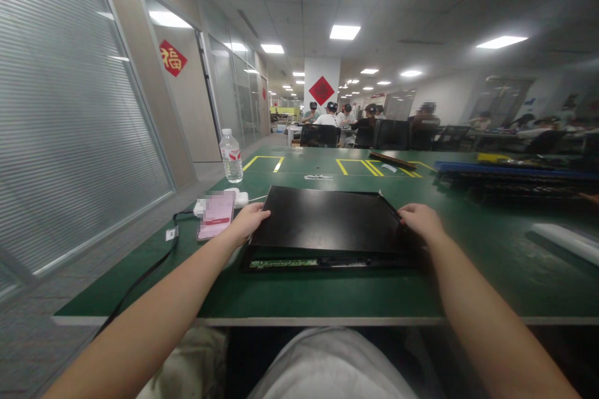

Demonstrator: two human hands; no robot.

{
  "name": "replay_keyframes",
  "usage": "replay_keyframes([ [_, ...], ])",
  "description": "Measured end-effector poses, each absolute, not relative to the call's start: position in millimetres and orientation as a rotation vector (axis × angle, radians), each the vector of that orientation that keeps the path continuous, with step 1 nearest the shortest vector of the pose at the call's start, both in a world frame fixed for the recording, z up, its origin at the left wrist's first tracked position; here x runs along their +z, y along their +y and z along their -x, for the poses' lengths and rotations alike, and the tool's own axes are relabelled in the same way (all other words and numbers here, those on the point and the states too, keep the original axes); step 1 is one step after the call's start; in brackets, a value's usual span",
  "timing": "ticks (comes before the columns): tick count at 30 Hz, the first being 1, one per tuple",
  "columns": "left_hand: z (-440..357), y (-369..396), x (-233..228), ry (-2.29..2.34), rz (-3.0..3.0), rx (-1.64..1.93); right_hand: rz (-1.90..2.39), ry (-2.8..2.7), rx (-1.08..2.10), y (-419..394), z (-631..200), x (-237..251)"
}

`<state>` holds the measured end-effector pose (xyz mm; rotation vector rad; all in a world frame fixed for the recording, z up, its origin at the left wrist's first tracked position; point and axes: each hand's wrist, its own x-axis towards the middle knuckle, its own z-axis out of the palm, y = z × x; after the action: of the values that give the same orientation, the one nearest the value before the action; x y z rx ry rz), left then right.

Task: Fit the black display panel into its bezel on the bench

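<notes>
A flat black panel (327, 221), like a slim monitor or laptop lying flat, rests on the green table (327, 296) in front of me. A strip of green circuit board (283, 264) shows along its near edge. My left hand (248, 221) grips the panel's left edge. My right hand (421, 219) holds its right edge, fingers curled over the side. Both forearms reach in from the bottom corners.
A phone (216, 216) and a white charger (236, 197) with a black cable lie left of the panel. A water bottle (231, 156) stands at the back left. Dark stacked panels (515, 177) sit at the right. People sit at desks far behind.
</notes>
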<state>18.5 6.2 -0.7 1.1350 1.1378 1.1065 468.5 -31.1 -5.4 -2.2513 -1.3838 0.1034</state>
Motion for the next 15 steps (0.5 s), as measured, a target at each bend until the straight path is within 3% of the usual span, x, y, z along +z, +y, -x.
replay_keyframes([
  [15,-14.7,10.0,-0.3,1.121,-1.167,1.183,2.244,-1.367,0.111,-28.7,-471.7,-7.4],
])
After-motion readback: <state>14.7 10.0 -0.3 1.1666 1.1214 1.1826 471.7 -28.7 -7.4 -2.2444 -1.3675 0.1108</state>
